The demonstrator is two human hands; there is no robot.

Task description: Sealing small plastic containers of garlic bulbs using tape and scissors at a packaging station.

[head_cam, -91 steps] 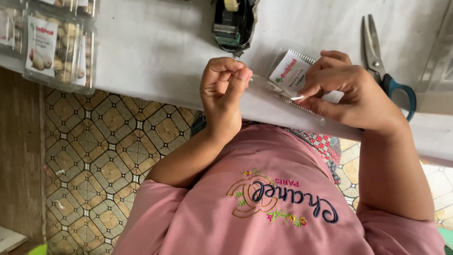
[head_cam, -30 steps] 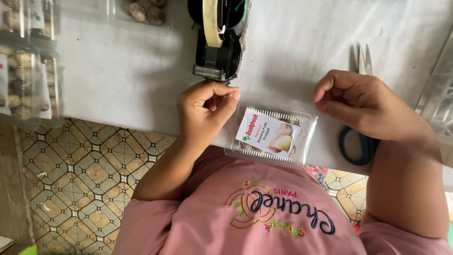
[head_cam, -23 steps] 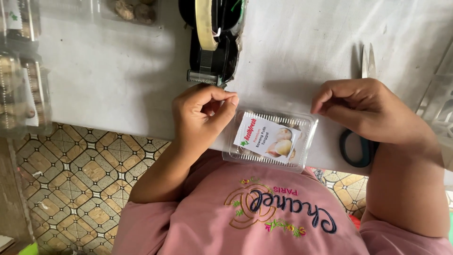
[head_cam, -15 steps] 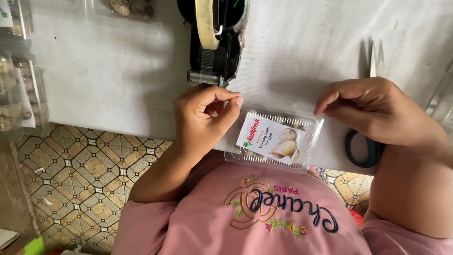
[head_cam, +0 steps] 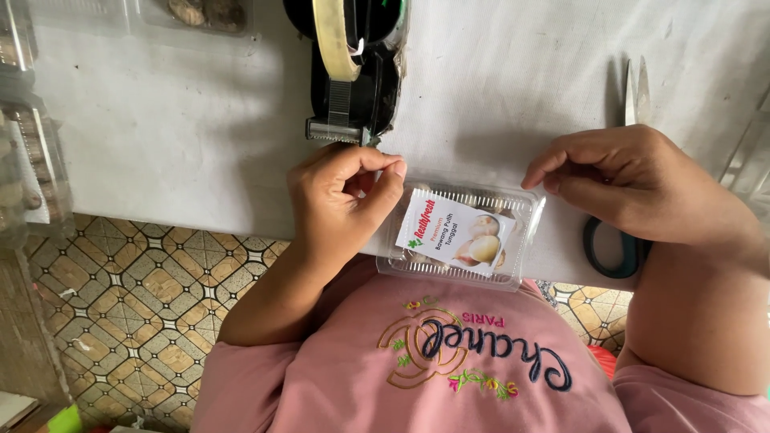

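A clear plastic clamshell box (head_cam: 525,212) with a white picture label lies at the table's near edge, between my hands. My left hand (head_cam: 337,204) is curled just left of it, thumb and forefinger pinched together by the box's top left corner; I see nothing between them. Right above that hand stands a black tape dispenser (head_cam: 361,88) with a roll of pale tape. My right hand (head_cam: 634,188) rests with bent fingers, its fingertips at the box's top right corner. Teal-handled scissors (head_cam: 634,88) lie partly under it.
The white table (head_cam: 176,136) ends just before my pink shirt (head_cam: 449,369). More clear boxes with produce sit at the left edge (head_cam: 28,172) and the top (head_cam: 204,14). Patterned floor tiles (head_cam: 136,297) show below the table.
Three seconds ago my right hand held the box up; now it lies on the table. In the last second my right fingertips moved in to the box's right corner; my left hand stayed pinched.
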